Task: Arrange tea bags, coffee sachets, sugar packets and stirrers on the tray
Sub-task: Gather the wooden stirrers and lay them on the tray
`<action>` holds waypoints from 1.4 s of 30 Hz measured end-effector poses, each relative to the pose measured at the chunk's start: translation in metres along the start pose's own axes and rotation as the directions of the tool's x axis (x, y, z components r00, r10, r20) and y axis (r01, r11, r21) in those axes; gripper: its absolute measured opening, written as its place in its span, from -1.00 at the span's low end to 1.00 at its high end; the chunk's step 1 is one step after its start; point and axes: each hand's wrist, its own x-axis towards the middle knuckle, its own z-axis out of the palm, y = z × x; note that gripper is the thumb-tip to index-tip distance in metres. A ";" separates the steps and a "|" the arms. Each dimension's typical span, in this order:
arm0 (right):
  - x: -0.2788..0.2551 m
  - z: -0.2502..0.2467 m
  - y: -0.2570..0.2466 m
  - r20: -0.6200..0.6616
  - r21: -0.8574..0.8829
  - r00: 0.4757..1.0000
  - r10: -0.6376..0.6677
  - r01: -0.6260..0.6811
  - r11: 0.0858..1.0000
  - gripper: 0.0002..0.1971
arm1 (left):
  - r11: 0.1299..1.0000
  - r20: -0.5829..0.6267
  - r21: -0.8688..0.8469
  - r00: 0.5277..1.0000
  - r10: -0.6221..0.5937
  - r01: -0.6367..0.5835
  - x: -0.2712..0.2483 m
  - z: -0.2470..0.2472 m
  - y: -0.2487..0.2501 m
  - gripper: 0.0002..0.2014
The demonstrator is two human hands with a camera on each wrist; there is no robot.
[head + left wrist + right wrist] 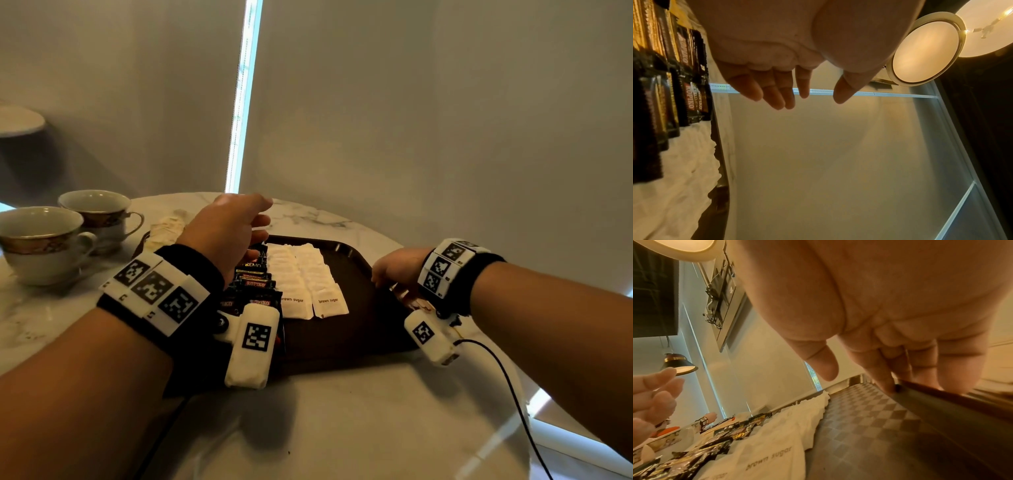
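A dark brown tray (356, 294) lies on the marble table. Black coffee sachets (255, 284) overlap in a row along its left side. Beside them, two rows of white brown sugar packets (308, 281) run down the middle. My left hand (263, 222) hovers over the far end of the sachet row with its fingers relaxed and nothing in it; the left wrist view shows this hand (813, 97) empty above the sachets (688, 97). My right hand (383, 277) is at the tray's right rim (941, 405). Its fingertips (888, 387) touch the rim and its thumb stands free.
Two gold-banded teacups (44, 243) (99, 216) stand at the far left. Pale packets (164, 229) lie on the table left of the tray. Small reddish-brown items (411, 301) show under my right wrist, too hidden to name. A black cable (507, 383) trails off the table edge.
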 end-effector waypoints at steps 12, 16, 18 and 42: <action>0.014 -0.048 0.034 -0.305 0.065 0.952 -0.025 0.047 0.997 -0.62 | 0.999 0.043 -0.012 0.999 0.034 -0.033 0.005 0.005 -0.011 -0.85; 0.018 -0.050 0.047 -0.155 -0.103 0.981 0.119 -0.136 0.985 -0.26 | 0.999 0.052 -0.025 0.998 0.037 -0.036 0.006 0.007 -0.012 -0.66; 0.023 -0.046 0.050 -0.092 -0.122 0.980 0.175 -0.186 0.975 -0.10 | 0.999 0.055 -0.027 0.998 0.037 -0.035 0.006 0.008 -0.013 -0.62; 0.065 -0.036 0.055 -0.182 -0.498 0.983 0.018 -0.108 0.860 -0.36 | 1.000 0.062 -0.031 0.998 0.008 -0.007 0.011 0.007 -0.018 -0.61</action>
